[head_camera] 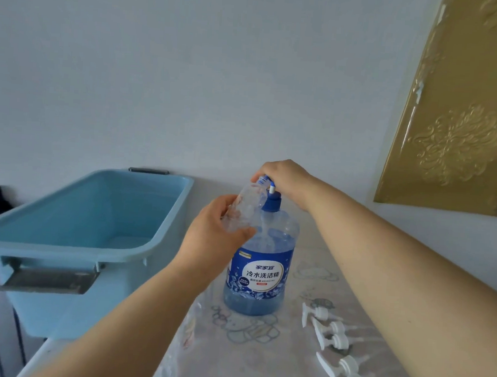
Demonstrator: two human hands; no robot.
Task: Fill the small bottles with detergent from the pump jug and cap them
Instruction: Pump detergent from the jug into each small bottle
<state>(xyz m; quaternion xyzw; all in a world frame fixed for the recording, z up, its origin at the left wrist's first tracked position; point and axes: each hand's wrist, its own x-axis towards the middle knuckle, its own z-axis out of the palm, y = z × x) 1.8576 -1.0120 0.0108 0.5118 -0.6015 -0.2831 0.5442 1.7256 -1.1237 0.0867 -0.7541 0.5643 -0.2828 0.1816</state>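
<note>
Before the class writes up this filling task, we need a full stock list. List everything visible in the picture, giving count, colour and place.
pump jug: one, clear with blue detergent and blue pump, upright mid-table.
small bottle: one, clear, tilted, mouth at the pump spout.
pump caps: about five, white, lying front right on the table.
tub: one, light blue, left of the jug.
clear plastic items: count unclear, near the table's front edge.
panel: one, gold, embossed, on the wall upper right.
table: one, pale patterned cover.
left grip: holds the small bottle.
right grip: fingers curled over the jug's pump head.
</note>
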